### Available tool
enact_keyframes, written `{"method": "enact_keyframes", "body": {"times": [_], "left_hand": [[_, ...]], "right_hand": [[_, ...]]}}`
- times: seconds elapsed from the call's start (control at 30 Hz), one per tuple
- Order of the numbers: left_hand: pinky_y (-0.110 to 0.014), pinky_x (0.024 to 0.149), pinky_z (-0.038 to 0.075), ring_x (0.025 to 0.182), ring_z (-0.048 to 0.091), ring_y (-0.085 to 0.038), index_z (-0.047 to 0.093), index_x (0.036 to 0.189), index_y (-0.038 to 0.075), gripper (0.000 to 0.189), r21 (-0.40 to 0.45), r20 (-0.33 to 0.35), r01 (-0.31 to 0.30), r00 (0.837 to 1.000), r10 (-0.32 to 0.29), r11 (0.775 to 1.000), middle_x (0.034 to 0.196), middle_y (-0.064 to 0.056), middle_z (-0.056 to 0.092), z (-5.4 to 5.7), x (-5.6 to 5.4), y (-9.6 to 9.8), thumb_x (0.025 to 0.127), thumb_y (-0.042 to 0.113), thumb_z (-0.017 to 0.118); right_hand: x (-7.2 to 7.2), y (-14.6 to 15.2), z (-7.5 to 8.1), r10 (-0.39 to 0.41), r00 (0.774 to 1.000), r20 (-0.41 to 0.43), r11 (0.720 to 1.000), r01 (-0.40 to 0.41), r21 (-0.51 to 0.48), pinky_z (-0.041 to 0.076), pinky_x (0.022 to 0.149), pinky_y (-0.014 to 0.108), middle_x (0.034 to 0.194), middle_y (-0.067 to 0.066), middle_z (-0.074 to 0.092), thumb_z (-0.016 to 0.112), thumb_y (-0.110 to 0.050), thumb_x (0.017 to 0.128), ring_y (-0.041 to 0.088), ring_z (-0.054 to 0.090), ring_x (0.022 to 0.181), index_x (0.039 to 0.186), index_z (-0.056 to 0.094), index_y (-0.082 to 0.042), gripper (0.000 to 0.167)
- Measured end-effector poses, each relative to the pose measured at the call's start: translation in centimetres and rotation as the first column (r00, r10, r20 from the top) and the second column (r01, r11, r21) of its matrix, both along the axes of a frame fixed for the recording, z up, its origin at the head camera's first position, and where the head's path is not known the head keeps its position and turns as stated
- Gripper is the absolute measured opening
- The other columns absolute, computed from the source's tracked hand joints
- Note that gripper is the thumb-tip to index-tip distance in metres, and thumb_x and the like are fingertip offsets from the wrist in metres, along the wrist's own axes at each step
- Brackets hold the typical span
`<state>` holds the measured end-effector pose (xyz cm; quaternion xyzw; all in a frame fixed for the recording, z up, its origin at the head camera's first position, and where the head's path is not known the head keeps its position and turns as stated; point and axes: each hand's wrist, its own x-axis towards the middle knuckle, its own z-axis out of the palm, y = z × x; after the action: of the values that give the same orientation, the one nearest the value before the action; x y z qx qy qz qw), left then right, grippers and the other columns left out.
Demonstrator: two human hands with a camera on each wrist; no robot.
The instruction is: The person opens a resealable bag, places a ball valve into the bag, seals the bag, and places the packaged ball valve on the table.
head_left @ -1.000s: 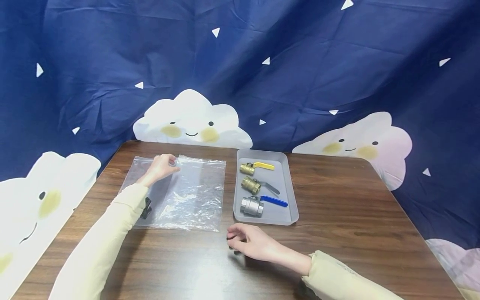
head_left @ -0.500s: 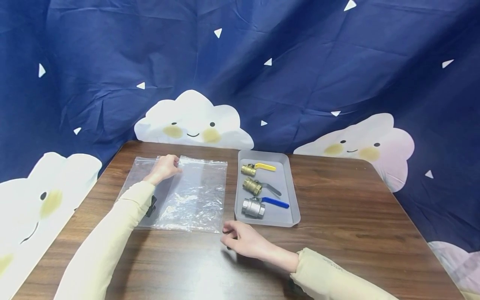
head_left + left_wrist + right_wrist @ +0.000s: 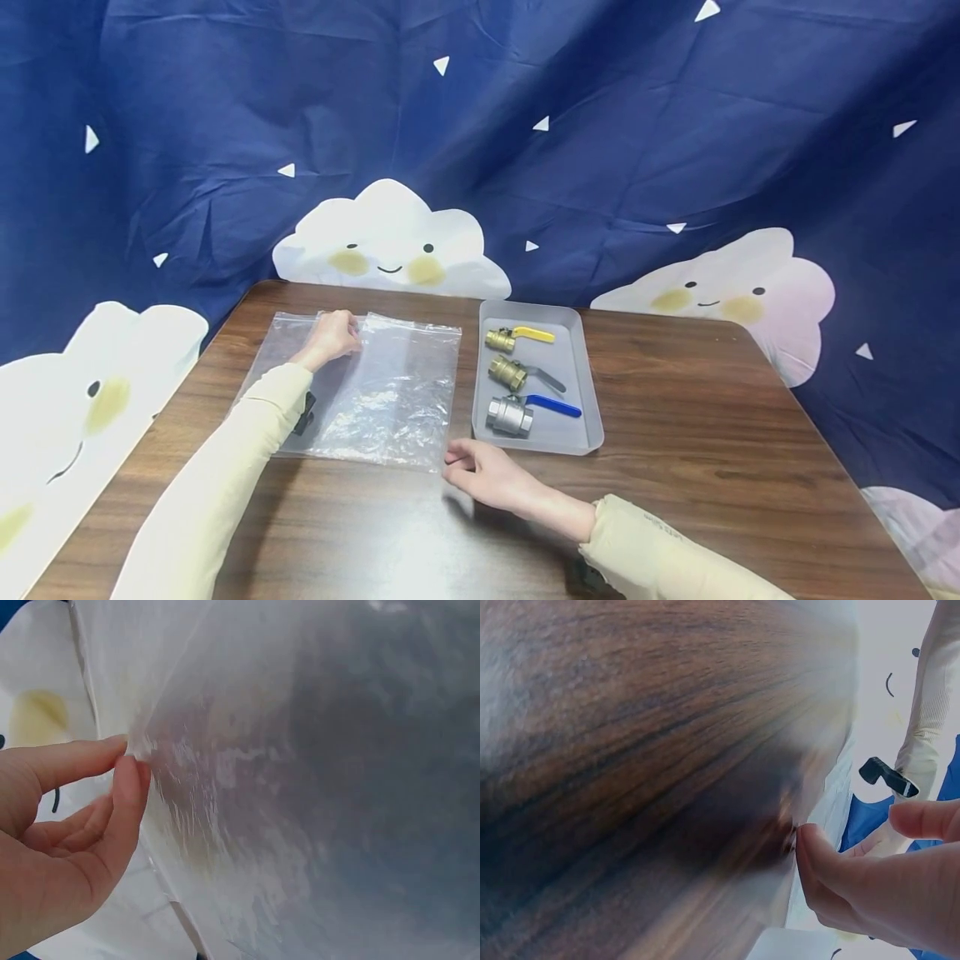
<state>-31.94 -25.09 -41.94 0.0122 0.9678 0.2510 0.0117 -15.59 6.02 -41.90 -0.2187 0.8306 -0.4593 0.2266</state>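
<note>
Sleeve and left hand partly hide clear plastic.

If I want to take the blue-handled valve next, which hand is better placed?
Probably the right hand: it is closer to the blue-handled valve, while the left hand pinches a plastic bag.

Head cam looks forward and down over the surface from pretty far back. Left wrist cam's right up close on the left grip and bag, which head cam also gets. Right wrist one skims low along the surface, tilted sideways, past the right grip.
</note>
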Motion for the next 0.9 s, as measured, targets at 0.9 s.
{"method": "enact_keyframes", "body": {"times": [0.9], "left_hand": [[-0.032, 0.067, 0.063, 0.059, 0.071, -0.016, 0.048, 0.126, -0.016, 0.037, 0.373, 0.258, 0.053, 0.953, -0.159, 0.926, 0.072, -0.016, 0.072, 0.7, 2.2, -2.1, 0.101, 0.011, 0.049]], "right_hand": [[-0.2, -0.3, 0.0, -0.068, 0.981, 0.182, 0.993, 0.085, -0.087, 0.054, 0.1, 0.041, 0.129, 0.029, 0.058, 0.06, -0.011, 0.091, 0.039, 0.061, 0.117, 0.136, 0.042, 0.019, 0.057]]}}
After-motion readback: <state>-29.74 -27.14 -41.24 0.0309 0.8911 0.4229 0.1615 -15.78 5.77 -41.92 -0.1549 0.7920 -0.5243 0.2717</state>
